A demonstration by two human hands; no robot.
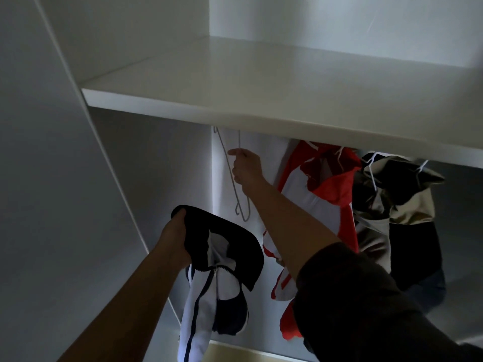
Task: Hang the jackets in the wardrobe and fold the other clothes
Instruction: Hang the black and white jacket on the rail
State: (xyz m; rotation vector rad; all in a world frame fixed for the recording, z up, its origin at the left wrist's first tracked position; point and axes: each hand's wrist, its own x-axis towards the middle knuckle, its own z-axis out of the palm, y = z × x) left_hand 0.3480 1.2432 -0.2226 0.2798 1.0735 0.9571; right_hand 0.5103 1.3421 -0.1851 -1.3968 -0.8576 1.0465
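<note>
My left hand grips the black collar of a white and navy zip jacket, which hangs down in front of the wardrobe. My right hand reaches up under the white shelf and grips a grey wire hanger that hangs at the left end of the compartment. A red and white jacket hangs just right of that hand. Further right hangs a dark and beige jacket on white hangers. The rail itself is hidden behind the shelf edge.
A thick white shelf juts out above the hanging space. The wardrobe's left side panel slants down beside my left arm. A pale ledge shows at the compartment's bottom.
</note>
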